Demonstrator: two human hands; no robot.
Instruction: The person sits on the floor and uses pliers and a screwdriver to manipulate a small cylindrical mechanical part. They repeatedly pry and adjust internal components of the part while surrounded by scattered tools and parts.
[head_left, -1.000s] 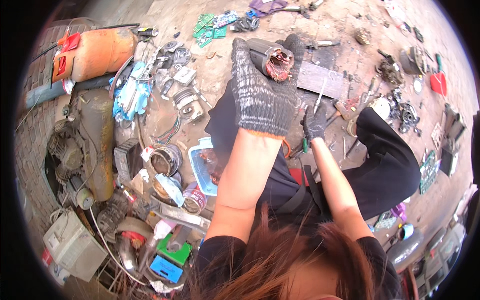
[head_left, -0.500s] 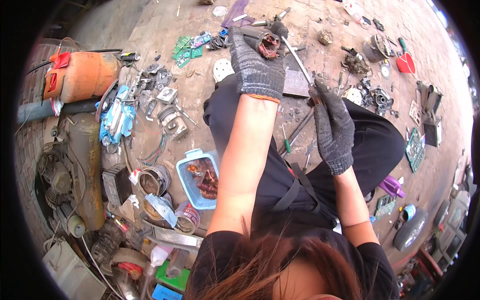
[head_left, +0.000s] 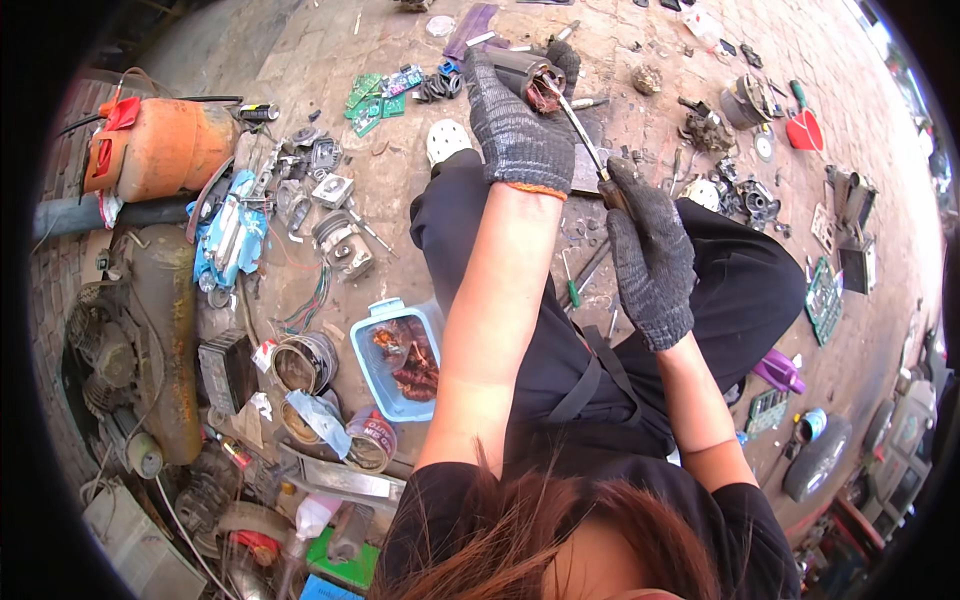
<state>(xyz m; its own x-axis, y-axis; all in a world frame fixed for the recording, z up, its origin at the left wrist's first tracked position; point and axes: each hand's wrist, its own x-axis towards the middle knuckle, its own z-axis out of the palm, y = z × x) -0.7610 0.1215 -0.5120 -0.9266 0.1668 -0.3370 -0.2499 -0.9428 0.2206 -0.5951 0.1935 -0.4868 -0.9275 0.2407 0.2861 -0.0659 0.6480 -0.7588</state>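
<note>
My left hand, in a dark grey knitted glove with an orange cuff, is wrapped round a cylindrical motor stator. Reddish copper winding shows at the end facing right. My right hand, gloved alike, grips the brownish handle of a long screwdriver-like tool. The tip of its metal shaft meets the winding at the stator's open end; how deep it reaches cannot be made out. Beneath the hands, a dark flat block lies on the ground between my legs.
Left of my legs stands a light blue tub with copper scraps, beside open cans. Green circuit boards and metal parts lie on the brick ground. An orange gas cylinder is far left; a red scoop is far right.
My right hand has shifted slightly left and the tool's tip has come from beside the stator onto the winding at its open end. The left hand keeps its hold, the stator slightly turned.
</note>
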